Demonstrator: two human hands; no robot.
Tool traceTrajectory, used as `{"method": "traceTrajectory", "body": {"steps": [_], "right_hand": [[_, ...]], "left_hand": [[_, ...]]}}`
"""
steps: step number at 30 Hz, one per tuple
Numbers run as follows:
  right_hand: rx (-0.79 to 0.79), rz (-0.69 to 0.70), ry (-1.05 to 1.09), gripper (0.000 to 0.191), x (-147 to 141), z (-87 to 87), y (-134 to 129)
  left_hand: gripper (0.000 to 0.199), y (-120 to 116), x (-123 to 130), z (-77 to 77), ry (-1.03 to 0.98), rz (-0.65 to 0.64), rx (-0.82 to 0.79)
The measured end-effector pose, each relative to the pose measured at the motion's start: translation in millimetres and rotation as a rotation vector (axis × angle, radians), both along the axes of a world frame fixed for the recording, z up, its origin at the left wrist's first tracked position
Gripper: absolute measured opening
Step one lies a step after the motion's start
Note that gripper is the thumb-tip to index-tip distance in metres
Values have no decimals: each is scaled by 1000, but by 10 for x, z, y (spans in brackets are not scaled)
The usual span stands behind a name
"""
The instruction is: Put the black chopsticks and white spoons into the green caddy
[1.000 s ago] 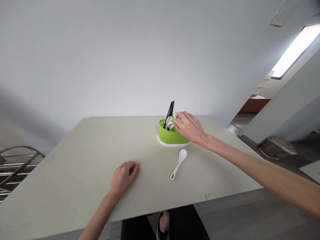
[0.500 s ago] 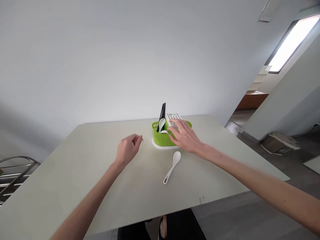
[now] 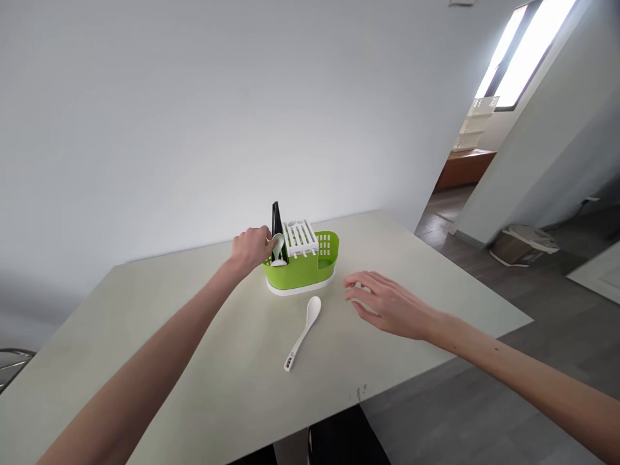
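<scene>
Head view: one metal rack, partly visible, beyond the left edge of the desk. One left hand, forearm slanting across the desk's left half towards the far edge, palm down, fingers bent; thumb and fingertips drawn narrow at the bowl of an upright white spoon, overlapping it in view; whether they are closed on it, cannot tell. Said spoon stands in the left end of a green basket, black sticks upright behind it. Basket on a white base, near the desk's far edge; white slotted holder at its middle. One loose white spoon, flat between basket and near edge, bowl towards the basket, handle slanting nearer and left. One right hand, forearm entering over the near edge's right part, palm down, fingers loosely curled, grip wide; loose spoon to its left, apart.
</scene>
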State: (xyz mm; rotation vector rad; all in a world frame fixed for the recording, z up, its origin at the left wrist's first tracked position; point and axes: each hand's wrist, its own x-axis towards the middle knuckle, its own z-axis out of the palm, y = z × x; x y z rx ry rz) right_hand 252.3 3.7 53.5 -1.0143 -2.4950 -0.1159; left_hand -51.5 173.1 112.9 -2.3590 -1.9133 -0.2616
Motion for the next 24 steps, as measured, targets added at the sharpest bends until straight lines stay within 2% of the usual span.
{"method": "traceTrajectory", "body": {"steps": [3,6,10,14,18,24], "right_hand": [[-51,29,2,22,111,-82,-19],[-85,48,39,23,141,-146,-35],[-123,54,81,23,124,-252,-41],[-159,88,74,23,77,-325,-24],[-200,95,63,24,12,-299,5],[-221,97,73,25,-54,-242,25]], "left_hand": [[28,-32,-24,11,87,-18,-1],[26,-107,-145,59,82,-52,14],[23,-232,-379,152,105,-173,-37],[34,-367,-531,192,203,-256,-46],[46,-448,-588,161,225,-287,48],[47,-466,-682,30,248,-309,140]]}}
